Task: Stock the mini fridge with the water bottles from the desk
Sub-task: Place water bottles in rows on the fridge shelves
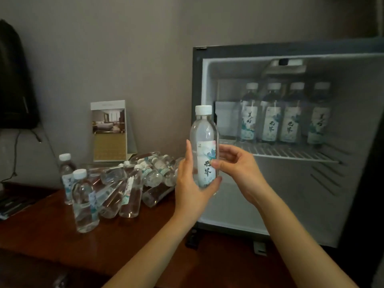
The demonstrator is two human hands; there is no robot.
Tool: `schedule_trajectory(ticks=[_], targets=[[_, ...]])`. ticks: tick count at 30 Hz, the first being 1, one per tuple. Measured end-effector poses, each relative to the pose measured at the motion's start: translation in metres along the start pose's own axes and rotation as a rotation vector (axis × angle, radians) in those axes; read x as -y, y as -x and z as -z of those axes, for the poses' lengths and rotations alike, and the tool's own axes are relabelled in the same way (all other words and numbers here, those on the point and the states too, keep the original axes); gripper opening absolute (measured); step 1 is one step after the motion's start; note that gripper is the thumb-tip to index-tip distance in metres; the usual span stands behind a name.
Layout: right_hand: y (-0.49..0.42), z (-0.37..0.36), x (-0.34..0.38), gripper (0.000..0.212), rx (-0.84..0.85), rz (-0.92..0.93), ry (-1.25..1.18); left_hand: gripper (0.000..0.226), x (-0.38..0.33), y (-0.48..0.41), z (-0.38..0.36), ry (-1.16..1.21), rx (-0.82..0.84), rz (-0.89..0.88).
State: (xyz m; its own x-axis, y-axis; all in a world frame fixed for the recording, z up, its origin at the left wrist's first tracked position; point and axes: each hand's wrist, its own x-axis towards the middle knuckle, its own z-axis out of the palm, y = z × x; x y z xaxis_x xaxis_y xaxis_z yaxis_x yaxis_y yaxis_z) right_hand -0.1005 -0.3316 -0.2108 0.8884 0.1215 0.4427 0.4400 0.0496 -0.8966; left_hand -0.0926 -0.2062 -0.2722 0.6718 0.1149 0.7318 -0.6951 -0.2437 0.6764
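An upright clear water bottle [204,140] with a white cap and a pale flowered label is held in front of the open mini fridge [249,204]. My left hand [191,183] grips its lower half from the left. My right hand [239,165] pinches the label from the right with thumb and fingers. Inside, several bottles [284,115] stand in a row on the wire shelf [291,152]. A heap of bottles [133,179] lies on the wooden desk [52,235], with two bottles [83,198] standing upright at its left.
A standing hotel card [109,130] leans against the wall behind the heap. A dark bag [14,80] hangs at the far left with a cable below it. Dark items lie at the desk's left edge [12,202]. The fridge's lower compartment shows only its white walls.
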Motion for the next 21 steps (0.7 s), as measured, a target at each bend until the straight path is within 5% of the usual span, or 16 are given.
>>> schedule_trajectory(ticks=[9, 21], targets=[[-0.043, 0.050, 0.032, 0.039, -0.299, 0.125, 0.140, 0.100, -0.034, -0.077, -0.071, -0.100, 0.017, -0.135], [-0.083, 0.065, 0.001, 0.042, -0.321, 0.070, 0.290, 0.091, -0.009, -0.104, -0.096, -0.297, 0.090, -0.074]])
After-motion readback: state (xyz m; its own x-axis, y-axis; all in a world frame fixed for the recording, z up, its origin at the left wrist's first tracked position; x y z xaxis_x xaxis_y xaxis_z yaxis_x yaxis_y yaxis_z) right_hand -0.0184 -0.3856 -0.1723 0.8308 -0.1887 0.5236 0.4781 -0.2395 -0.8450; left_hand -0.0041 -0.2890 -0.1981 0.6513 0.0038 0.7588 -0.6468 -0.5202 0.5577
